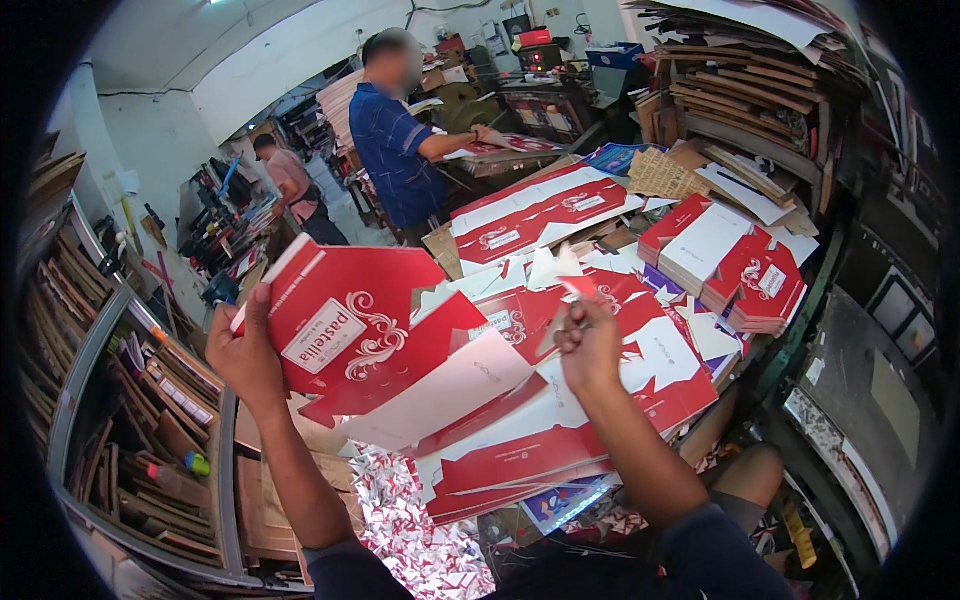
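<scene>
My left hand (246,345) grips the left edge of a red and white printed carton blank (375,280), raised and tilted above the table. Its outline is die-cut, with a white label and swirl print on the red. My right hand (590,348) is closed over the middle of the table. Just above its fingers is a small red and white paper scrap (577,287); whether they hold it is unclear. A grey shape beside the fingers is too blurred to name. Beneath both hands lie more printed sheets (540,450), still with their white bands showing.
A stack of cut blanks (705,240) stands at the right, with another printed sheet (540,215) farther back. Trimmed scraps (410,510) heap below the table's near left. A shelf of boards (150,400) stands left, a metal machine (860,430) right. Two people work beyond.
</scene>
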Available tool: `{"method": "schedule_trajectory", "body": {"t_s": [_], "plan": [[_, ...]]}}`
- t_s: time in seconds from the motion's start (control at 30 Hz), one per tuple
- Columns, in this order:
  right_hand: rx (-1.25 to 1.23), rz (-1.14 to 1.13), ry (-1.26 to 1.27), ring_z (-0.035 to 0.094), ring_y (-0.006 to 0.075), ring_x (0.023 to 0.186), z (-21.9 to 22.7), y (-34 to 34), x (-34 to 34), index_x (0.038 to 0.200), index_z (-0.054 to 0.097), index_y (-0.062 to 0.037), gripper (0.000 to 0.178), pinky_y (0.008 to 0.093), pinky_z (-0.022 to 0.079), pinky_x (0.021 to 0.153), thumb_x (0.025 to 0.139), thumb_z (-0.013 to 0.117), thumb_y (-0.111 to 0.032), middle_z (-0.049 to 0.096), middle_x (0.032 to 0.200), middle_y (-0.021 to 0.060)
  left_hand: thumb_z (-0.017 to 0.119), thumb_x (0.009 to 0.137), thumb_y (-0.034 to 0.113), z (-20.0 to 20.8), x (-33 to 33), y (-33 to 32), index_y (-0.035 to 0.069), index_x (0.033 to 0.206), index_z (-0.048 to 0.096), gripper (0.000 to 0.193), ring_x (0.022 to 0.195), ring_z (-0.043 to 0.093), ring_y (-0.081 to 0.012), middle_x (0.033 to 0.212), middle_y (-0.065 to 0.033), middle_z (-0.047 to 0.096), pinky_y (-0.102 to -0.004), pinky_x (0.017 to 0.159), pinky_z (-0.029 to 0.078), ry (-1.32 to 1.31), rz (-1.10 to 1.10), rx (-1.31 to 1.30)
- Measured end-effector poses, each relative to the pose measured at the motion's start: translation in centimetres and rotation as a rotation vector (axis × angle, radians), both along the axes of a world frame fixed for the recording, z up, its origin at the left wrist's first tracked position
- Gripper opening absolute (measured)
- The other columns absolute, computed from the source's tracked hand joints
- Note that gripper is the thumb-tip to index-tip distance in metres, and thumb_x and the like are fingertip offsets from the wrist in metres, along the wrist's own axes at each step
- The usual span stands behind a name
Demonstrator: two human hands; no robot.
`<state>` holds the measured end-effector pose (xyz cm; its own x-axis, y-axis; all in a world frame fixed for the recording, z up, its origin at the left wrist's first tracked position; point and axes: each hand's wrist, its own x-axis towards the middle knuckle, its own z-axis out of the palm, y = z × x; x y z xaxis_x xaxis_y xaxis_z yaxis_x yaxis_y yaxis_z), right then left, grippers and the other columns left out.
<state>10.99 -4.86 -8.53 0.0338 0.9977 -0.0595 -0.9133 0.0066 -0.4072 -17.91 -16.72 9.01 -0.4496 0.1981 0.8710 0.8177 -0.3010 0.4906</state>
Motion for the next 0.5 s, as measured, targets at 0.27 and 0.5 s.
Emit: {"method": "schedule_trajectory", "body": {"t_s": [0.27, 0.5], "plan": [[-0.024, -0.368, -0.080, 0.032, 0.0034, 0.051, -4.1, 2.1, 8.5, 0.103, 0.048, -0.0142, 0.003, 0.0206, 0.023, 0.042, 0.100, 0.050, -0.015, 0.042, 0.071, -0.0063, 0.073, 0.090, 0.048, 2.9, -8.4, -2.4, 0.005, 0.068, 0.058, 0.050, 0.060, 0.050, -0.0077, 0.068, -0.0021, 0.063, -0.0255, 0.059, 0.043, -0.104, 0.137, 0.035], [0.405, 0.194, -0.320, 0.046, 0.0095, 0.080, -3.7, -7.1, 1.3, 0.102, 0.052, -0.0111, 0.012, 0.0255, 0.037, 0.070, 0.102, 0.052, -0.023, 0.049, 0.091, 0.0001, 0.070, 0.091, 0.052, 5.4, -11.9, -4.8, 0.001, 0.076, 0.065, 0.053, 0.063, 0.061, -0.0104, 0.077, -0.0076, 0.071, -0.0250, 0.063, 0.049, -0.129, 0.260, 0.103]]}}
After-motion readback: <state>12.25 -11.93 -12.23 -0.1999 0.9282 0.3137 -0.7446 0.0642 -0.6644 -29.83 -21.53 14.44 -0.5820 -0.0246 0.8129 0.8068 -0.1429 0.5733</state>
